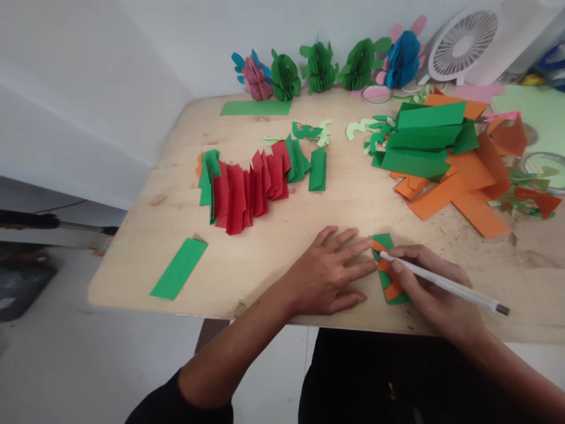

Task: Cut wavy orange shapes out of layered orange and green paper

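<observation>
My right hand (435, 282) grips a white pen (450, 285), its tip against an orange paper cutout (392, 287). That curvy cutout lies on a green paper strip (383, 240) near the table's front edge. Spread flat on the wood, my left hand (331, 271) reaches its fingertips to the left edge of the strip and cutout. Part of the cutout is hidden under the fingers and pen. To the left stands a row of folded red papers (233, 197), with folded green papers (298, 162) at its ends.
A single green strip (180, 268) lies at the front left. Green folded papers (424, 138) and orange paper pieces (474, 171) are heaped at the right. Several paper figures (285, 76) line the back wall beside a white fan (463, 44).
</observation>
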`<action>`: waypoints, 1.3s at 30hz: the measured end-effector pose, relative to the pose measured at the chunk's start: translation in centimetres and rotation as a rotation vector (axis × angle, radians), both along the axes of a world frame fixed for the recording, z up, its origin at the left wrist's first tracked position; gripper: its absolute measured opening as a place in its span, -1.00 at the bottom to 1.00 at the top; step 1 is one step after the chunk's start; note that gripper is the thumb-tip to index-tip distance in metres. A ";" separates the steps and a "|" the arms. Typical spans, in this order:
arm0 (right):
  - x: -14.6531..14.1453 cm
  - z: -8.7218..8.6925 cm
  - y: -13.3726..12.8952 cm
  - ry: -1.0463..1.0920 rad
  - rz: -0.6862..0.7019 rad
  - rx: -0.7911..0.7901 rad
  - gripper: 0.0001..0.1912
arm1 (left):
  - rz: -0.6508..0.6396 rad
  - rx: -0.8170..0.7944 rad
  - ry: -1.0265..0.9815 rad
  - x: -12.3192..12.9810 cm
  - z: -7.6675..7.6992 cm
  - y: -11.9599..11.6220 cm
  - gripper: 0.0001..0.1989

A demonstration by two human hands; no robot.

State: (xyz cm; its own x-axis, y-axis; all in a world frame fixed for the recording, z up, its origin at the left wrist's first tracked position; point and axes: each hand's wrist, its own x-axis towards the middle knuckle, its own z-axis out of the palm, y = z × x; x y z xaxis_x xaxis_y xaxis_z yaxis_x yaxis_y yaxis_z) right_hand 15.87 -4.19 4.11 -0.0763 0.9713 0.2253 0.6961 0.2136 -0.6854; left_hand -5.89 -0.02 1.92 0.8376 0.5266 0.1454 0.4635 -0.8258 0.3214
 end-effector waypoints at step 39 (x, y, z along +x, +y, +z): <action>-0.6 -0.3 0.0 -0.074 0.001 0.097 -0.93 | -0.009 -0.025 0.038 0.0 0.0 0.1 -0.50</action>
